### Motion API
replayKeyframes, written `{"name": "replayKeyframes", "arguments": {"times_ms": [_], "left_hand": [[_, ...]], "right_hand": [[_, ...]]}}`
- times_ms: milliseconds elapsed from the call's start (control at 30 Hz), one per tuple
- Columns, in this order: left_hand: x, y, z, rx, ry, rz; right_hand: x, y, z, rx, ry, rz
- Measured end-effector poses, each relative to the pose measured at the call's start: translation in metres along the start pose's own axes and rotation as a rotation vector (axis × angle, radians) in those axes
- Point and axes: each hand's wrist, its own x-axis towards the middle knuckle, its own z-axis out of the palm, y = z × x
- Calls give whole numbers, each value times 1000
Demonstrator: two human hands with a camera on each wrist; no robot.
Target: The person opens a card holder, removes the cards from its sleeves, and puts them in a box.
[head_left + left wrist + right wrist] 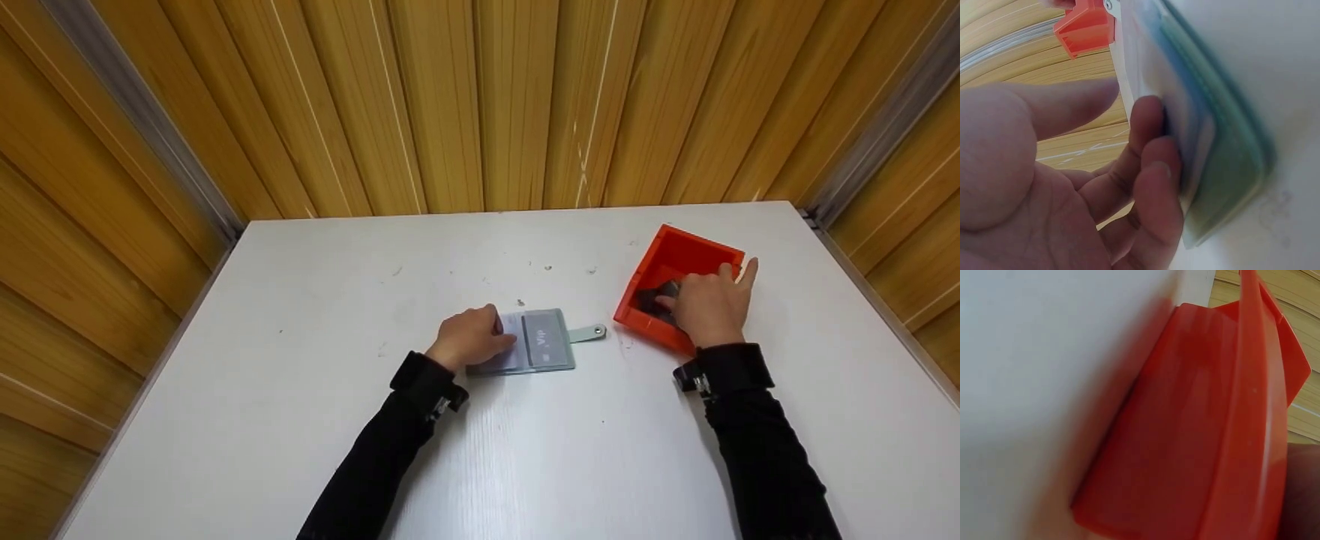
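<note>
A pale green card holder [556, 366] lies opened out on the table, with clear sleeves and a grey card [546, 341] marked "vip". Its strap [585, 334] with a snap button points right. My left hand [471, 336] is over the holder's left part. Bent fingertips [1157, 163] touch the clear sleeves, and the thumb stands apart from them. My right hand [709, 306] reaches down into an orange-red bin [646, 324], beside dark objects [658, 297] of unclear kind. Its little finger sticks up over the rim. In the right wrist view the bin's wall hides its fingertips.
The white table [337, 300] bears a few small marks and specks. Wood-patterned panels [510, 105] rise along its back edge and at both sides. The bin stands at the right, a little beyond the strap.
</note>
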Motion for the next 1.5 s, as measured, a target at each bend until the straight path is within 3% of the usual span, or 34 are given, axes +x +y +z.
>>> {"name": "replayKeyframes", "arguments": {"times_ms": [467,567,667,733,800,867,967,1033,1133,1267,1500], "left_hand": [[2,-3,1,-31,-2,-1],[3,-3,1,-38,1,0],[4,-2,0,-35,1,1],[4,-1,0,-28,2,4],[4,0,-1,-25,3,5],[4,0,-1,-21,3,3],[3,-1,0,-17,1,-1],[3,-2,1,-14,0,3],[3,-2,2,-2,4,18],[2,-1,1,8,9,35],[1,-3,-1,-4,7,36]], "right_hand": [[2,5,0,-18,-19,-46],[4,3,-4,85,51,-35],[4,-10,-14,268,212,-67],[1,-26,-20,401,303,-137],[-3,-46,-20,515,314,-250],[-9,-65,-15,581,217,-366],[-16,-86,-2,587,-48,-472],[-20,-95,6,539,-214,-485],[-25,-100,14,476,-388,-461],[-28,-101,17,438,-478,-435],[-24,-104,18,420,-422,-473]]}}
